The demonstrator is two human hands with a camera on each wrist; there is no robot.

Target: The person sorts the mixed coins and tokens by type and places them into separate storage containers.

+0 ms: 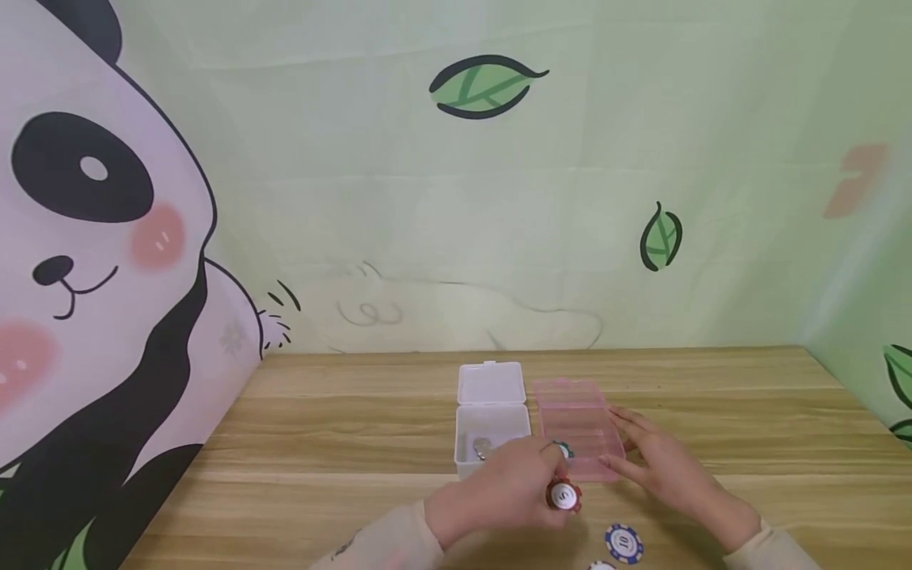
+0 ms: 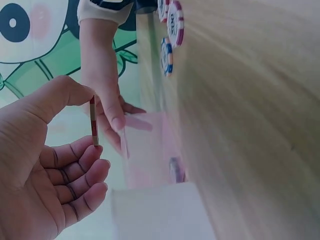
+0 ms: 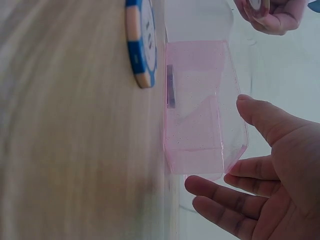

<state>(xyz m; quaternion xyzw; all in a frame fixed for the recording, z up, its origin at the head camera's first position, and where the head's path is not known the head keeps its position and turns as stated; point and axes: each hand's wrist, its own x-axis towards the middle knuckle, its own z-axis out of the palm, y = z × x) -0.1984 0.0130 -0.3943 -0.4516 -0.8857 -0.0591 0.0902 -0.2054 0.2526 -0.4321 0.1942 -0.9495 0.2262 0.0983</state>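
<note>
My left hand (image 1: 509, 483) pinches a red poker chip (image 1: 564, 495) between thumb and fingers, in front of the two boxes. In the left wrist view the chip (image 2: 93, 120) appears edge-on. A see-through pink plastic box (image 1: 580, 431) with its lid raised stands beyond it. Inside lies a teal-edged chip (image 1: 565, 450), partly hidden by my left hand. Against the pink box's right side rests my right hand (image 1: 666, 467), its thumb touching the rim (image 3: 242, 112) and its fingers loosely extended round the end.
Left of the pink box, an open white box (image 1: 492, 423) contains silver coins (image 1: 482, 448). A blue-and-white chip (image 1: 624, 543) marked 10 lies near the table's front edge, with a partly cut-off chip (image 1: 602, 565) beside it. A printed cloth (image 1: 463, 198) hangs behind the wooden table (image 1: 342, 443).
</note>
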